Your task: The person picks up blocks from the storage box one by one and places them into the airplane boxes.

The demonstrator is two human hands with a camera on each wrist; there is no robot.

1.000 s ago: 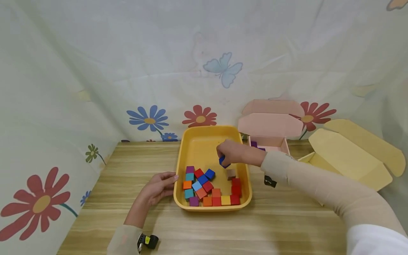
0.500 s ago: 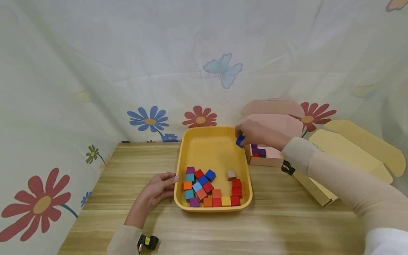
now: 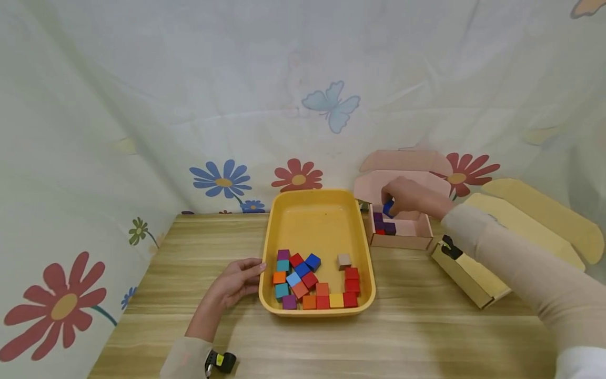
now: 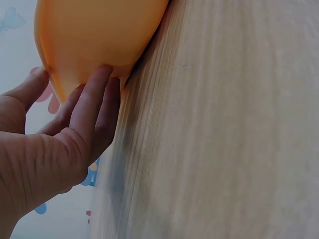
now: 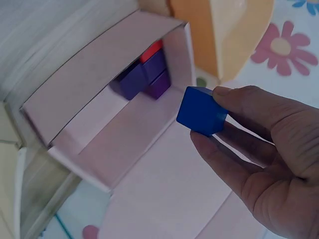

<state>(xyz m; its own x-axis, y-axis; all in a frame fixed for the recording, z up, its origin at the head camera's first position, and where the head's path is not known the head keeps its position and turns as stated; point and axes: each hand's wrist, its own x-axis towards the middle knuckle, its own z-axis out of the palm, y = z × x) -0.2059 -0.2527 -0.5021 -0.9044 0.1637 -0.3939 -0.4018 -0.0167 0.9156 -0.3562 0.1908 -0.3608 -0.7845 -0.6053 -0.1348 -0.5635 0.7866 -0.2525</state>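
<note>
My right hand (image 3: 402, 196) pinches a blue cube (image 5: 199, 112) between thumb and fingers, over the pink box (image 3: 400, 241). Inside that box, at its left end, sit purple cubes (image 3: 390, 228) and a red cube (image 5: 151, 51). The yellow tray (image 3: 312, 210) stands left of the box, with several coloured cubes gathered in its near half. At the tray's left side my left hand (image 3: 238, 279) holds the edge. Its thumb is at the rim and its fingers (image 4: 89, 104) lie against the outer wall, as the left wrist view shows.
A pale yellow box (image 3: 473, 284) with its lid folded back stands at the right, under my right forearm. The pink lid (image 3: 374, 181) leans up behind its box. A flowered cloth (image 3: 227, 105) hangs behind the wooden table (image 3: 307, 347).
My right hand has carried the blue cube from above the tray rightward, past its rim, to over the pink box. The left hand stays at the tray.
</note>
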